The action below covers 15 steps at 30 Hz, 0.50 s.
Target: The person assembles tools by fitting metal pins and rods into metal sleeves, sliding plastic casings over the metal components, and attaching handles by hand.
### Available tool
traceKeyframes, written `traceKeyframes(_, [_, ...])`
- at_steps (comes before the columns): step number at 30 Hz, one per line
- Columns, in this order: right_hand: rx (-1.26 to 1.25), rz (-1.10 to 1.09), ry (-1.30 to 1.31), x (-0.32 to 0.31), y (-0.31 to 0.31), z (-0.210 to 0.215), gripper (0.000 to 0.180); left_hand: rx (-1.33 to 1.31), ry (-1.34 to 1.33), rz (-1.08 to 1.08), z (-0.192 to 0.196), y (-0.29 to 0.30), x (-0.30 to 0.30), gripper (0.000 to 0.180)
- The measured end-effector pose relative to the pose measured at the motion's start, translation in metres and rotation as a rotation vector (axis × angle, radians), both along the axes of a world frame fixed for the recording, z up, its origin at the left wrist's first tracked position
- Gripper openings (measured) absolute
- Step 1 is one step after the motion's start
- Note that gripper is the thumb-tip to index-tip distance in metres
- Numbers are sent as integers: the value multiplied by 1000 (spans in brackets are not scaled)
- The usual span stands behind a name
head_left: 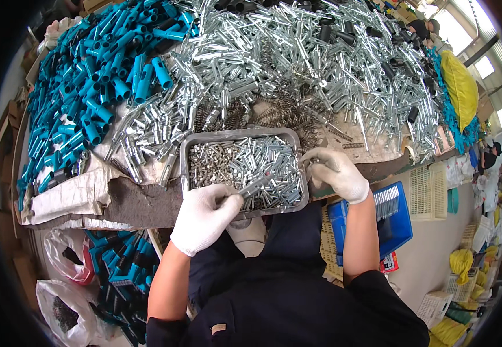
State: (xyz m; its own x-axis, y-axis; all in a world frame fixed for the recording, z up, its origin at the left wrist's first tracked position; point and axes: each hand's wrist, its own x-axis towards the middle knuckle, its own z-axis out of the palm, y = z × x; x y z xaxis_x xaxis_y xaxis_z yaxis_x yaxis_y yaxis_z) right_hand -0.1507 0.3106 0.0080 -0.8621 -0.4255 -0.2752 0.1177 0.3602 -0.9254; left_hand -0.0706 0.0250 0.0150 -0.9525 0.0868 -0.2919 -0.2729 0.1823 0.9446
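My left hand (206,218), in a white glove, is closed around a silver metal tube (255,186) held over the front of a grey tray (240,132). Small brownish metal cylinders (209,164) fill the tray's left half, and thin silver pins (269,161) lie in its right half. Also gloved in white, my right hand (337,173) is at the tray's right rim with its fingers bent together. Whatever those fingers may pinch is too small or hidden to tell. Coil springs (288,113) are heaped just behind the tray.
Teal tubes (103,69) are piled on the table's left, with silver metal parts (251,52) across its middle and right. Under the table's edge stand a blue bin (398,238), a cream plastic crate (428,191) and white bags (60,301). A yellow sack (458,87) rests at far right.
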Motion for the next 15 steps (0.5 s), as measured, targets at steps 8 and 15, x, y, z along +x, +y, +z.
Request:
traceKeyframes(8, [-49, 261, -196, 13, -39, -6, 24, -293, 156, -240, 19, -2, 6, 29])
traceKeyframes(15, [425, 525, 88, -16, -75, 30, 40, -322, 186, -244, -9, -13, -3, 33])
